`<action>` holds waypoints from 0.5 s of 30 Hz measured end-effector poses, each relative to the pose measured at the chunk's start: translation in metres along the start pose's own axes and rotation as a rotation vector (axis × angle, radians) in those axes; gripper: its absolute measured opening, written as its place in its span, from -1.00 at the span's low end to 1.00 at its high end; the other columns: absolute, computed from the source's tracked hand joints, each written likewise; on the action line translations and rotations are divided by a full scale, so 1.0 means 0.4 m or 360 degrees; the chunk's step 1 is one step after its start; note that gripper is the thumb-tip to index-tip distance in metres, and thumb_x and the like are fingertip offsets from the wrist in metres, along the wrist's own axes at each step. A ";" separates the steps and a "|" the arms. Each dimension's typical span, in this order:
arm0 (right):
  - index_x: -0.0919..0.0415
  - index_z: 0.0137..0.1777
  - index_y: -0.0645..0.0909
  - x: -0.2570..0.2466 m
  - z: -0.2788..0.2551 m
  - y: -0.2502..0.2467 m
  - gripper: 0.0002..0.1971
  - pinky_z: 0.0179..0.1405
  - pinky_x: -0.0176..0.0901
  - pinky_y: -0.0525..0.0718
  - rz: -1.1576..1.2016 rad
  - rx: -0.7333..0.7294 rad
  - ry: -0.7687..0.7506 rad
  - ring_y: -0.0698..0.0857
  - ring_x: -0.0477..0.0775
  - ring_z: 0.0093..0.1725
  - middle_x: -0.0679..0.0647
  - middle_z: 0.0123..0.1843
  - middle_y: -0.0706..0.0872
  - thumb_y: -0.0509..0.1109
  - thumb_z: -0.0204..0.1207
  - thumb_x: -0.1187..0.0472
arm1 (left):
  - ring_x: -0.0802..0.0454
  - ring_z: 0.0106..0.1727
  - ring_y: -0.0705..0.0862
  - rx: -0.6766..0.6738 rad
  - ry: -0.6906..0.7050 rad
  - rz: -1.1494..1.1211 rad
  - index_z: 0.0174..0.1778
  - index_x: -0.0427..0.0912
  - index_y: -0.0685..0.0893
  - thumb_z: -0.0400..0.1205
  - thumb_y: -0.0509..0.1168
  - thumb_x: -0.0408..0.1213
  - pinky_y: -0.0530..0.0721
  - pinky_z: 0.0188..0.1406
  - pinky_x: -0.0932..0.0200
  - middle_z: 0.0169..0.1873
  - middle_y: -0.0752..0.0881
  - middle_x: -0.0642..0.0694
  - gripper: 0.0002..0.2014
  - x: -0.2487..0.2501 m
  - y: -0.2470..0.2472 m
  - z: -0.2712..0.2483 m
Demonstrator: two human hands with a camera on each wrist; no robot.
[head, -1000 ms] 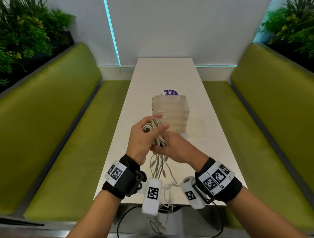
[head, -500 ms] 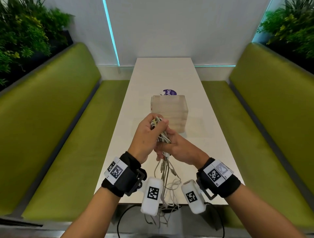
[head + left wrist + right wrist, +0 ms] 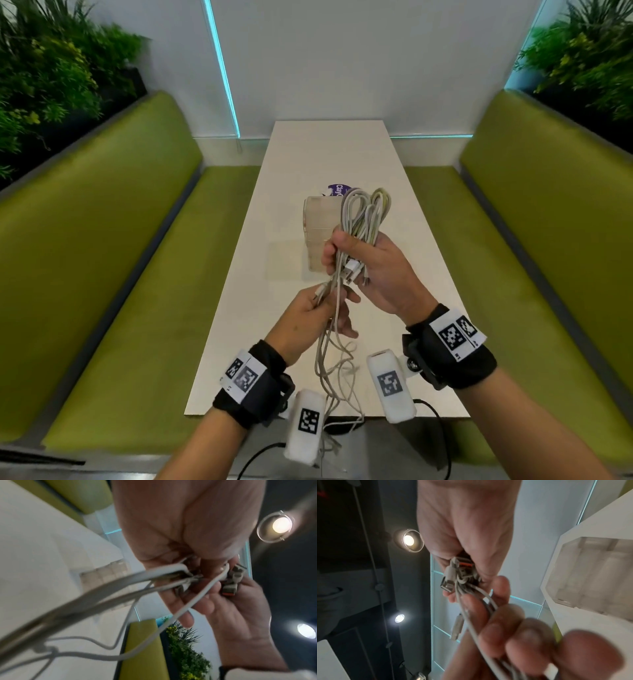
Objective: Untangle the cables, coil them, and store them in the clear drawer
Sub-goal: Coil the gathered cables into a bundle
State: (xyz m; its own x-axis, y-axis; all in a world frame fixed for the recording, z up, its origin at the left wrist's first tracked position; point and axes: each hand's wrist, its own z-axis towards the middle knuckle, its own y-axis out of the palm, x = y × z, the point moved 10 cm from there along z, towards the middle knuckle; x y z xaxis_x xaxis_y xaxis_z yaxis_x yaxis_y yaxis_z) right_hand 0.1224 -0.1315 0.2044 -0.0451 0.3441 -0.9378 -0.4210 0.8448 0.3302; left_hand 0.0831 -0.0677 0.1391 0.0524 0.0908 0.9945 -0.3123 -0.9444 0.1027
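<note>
A bundle of white and pale yellow cables (image 3: 364,219) stands in loops above my right hand (image 3: 356,255), which grips it along with several USB plugs (image 3: 453,577). Below it, my left hand (image 3: 322,308) pinches strands of the same cables (image 3: 120,586), and their loose ends hang down past the table's near edge. The clear drawer unit (image 3: 317,222) stands on the white table (image 3: 308,154) just behind my right hand, partly hidden by it; the right wrist view shows the drawer unit (image 3: 594,568) at right.
A purple round sticker (image 3: 337,190) lies behind the drawer unit. Green benches (image 3: 120,257) run along both sides of the table, with plants (image 3: 51,75) behind them. Black wires hang below the table's near edge.
My right hand has lifted the looped bundle up and to the right. My left hand has slid down along the strands, so the hands are now apart.
</note>
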 end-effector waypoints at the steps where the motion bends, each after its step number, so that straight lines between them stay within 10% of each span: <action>1: 0.24 -0.15 0.63 0.000 0.000 0.000 -0.84 -0.24 0.04 0.48 -0.0002 -0.0004 -0.0001 0.60 0.15 -0.28 0.16 -0.28 0.65 0.30 0.61 0.22 | -0.09 -0.24 0.75 -0.0073 -0.0019 -0.0069 -0.03 -0.28 0.66 0.65 0.25 -0.03 0.73 0.08 -0.15 -0.39 0.68 -0.09 -0.67 0.002 0.006 0.002; 4: 0.26 -0.13 0.60 0.007 -0.009 0.006 -0.86 -0.27 -0.02 0.50 -0.0075 -0.0073 0.0058 0.56 0.14 -0.31 0.11 -0.32 0.63 0.34 0.58 0.19 | -0.27 0.31 0.64 -0.0453 0.0021 -0.0146 0.28 -0.27 0.61 0.51 0.38 0.13 0.51 0.41 -0.19 0.15 0.74 -0.21 -0.41 0.018 0.033 -0.015; 7: 0.26 -0.10 0.58 -0.005 -0.021 0.029 -0.89 -0.32 -0.02 0.46 -0.0195 -0.0230 0.0049 0.53 0.17 -0.31 0.10 -0.32 0.63 0.31 0.60 0.23 | -0.39 0.44 0.50 -0.0714 -0.0015 -0.0165 0.44 -0.25 0.50 0.54 0.41 -0.24 0.36 0.50 -0.31 0.35 0.61 -0.32 -0.46 0.016 0.042 -0.039; 9: 0.24 -0.08 0.58 -0.013 -0.023 0.033 -0.91 -0.34 0.02 0.40 -0.0220 -0.0286 0.0064 0.54 0.18 -0.29 0.10 -0.32 0.63 0.30 0.61 0.23 | -0.39 0.39 0.54 -0.0753 -0.0017 -0.0294 0.45 -0.29 0.48 0.49 0.32 -0.38 0.38 0.47 -0.32 0.33 0.61 -0.38 -0.45 0.022 0.047 -0.046; 15: 0.27 -0.08 0.61 -0.029 -0.014 0.031 -0.88 -0.30 0.17 0.47 -0.0376 -0.0275 0.0012 0.57 0.35 -0.14 0.15 -0.26 0.67 0.33 0.60 0.21 | -0.23 0.02 0.75 -0.0342 -0.0049 -0.0232 0.22 -0.25 0.58 0.57 0.26 0.16 0.58 0.23 -0.20 -0.14 0.78 -0.21 -0.47 0.033 0.027 -0.016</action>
State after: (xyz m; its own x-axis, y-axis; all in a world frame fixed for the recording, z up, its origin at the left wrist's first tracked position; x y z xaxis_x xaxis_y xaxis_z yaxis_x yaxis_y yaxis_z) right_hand 0.1128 -0.1272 0.2190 0.0663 0.1424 -0.9876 -0.5685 0.8188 0.0799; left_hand 0.0744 -0.0747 0.1536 0.1394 0.2085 0.9680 -0.4935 -0.8329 0.2504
